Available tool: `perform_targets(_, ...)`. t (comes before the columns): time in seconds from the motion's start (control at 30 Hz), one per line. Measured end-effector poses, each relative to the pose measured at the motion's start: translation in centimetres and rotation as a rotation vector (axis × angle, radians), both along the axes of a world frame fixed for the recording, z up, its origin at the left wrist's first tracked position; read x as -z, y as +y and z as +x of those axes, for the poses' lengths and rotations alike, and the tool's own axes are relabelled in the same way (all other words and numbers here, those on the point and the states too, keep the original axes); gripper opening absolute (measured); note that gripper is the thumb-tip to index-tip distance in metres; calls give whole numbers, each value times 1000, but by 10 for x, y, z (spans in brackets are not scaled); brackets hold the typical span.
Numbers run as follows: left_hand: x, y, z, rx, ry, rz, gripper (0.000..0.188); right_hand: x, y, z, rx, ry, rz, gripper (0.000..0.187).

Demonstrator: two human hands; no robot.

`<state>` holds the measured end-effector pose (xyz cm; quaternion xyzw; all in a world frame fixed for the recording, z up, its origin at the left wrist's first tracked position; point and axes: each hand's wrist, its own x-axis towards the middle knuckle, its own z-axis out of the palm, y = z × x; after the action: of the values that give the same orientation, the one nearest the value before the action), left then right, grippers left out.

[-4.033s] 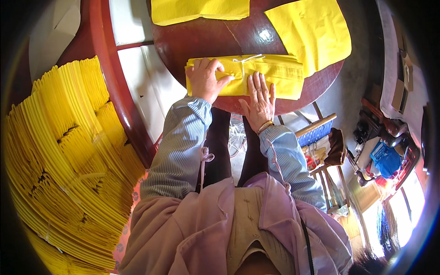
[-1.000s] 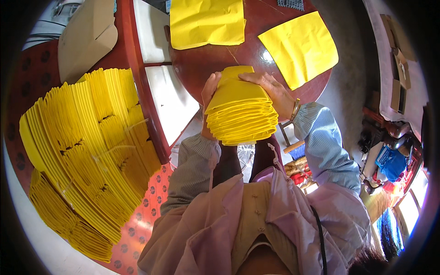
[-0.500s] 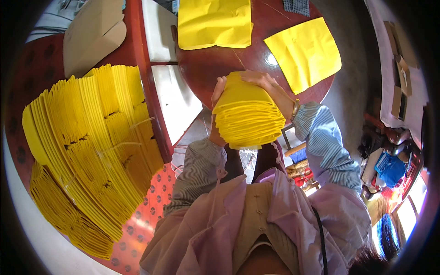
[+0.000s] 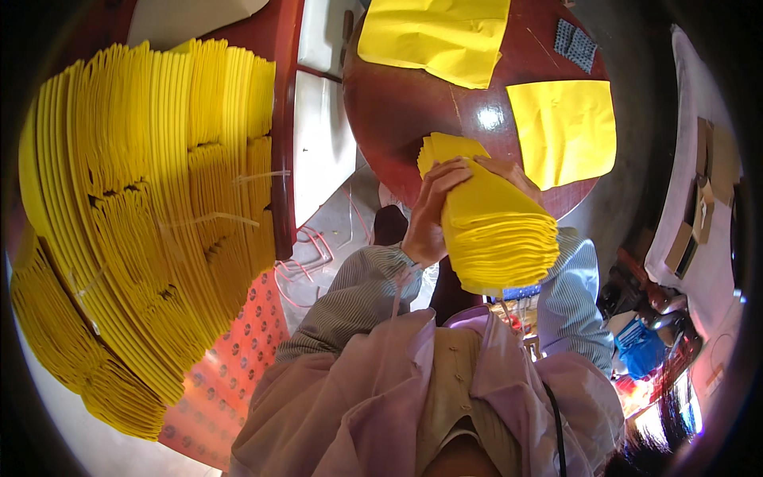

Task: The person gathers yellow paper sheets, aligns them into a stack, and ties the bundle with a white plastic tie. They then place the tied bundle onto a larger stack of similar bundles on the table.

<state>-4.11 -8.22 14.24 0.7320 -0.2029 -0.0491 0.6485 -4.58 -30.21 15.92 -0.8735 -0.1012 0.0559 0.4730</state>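
A thick stack of folded yellow cloth pieces (image 4: pixel 499 226) is held up between my two hands, over the near edge of the round table. My left hand (image 4: pixel 433 208) wraps round its left side, fingers bent over the top. My right hand (image 4: pixel 515 173) grips the far right side, partly hidden behind the stack. The layered folded edges face toward me. On the table, one flat yellow cloth piece (image 4: pixel 566 131) lies just beyond my right hand, and another yellow piece (image 4: pixel 437 36) lies farther back.
The dark red round table (image 4: pixel 405 99) is ahead. At the left, several rows of folded yellow pieces (image 4: pixel 151 191) are packed on a red patterned surface (image 4: pixel 230 374), beside a white panel (image 4: pixel 322 151). A grey textured cloth (image 4: pixel 574 46) lies at the table's far right. Cardboard boxes (image 4: pixel 699 199) stand farther right.
The stack has turned and tilted in my hands, its layered edges now toward the lower right. My left hand has shifted up onto its top. The view has swung, moving the table rightward.
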Motion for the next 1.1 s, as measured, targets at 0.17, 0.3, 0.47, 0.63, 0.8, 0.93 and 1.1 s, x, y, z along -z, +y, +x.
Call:
perform_targets(0.17,2,-13,3,-43,-22,-48,80,0,22,-8,380,461,689,43)
perform_targets(0.3,-8,-15,4,-108,-82,32,62,-13,9,3,188,397,387,49)
perform_targets(0.47,-24,-26,17,-251,144,161,72,-18,-27,19,82,562,350,57)
perform_targets(0.63,48,-31,83,53,683,19,77,53,-48,25,234,839,625,63)
perform_targets(0.8,122,-38,98,341,916,185,63,124,-45,-3,571,849,862,58)
perform_targets(0.93,154,-18,64,362,1013,41,58,157,-38,-18,627,807,901,44)
perform_targets(1.1,153,25,-25,171,805,138,66,165,-23,-67,752,838,1014,58)
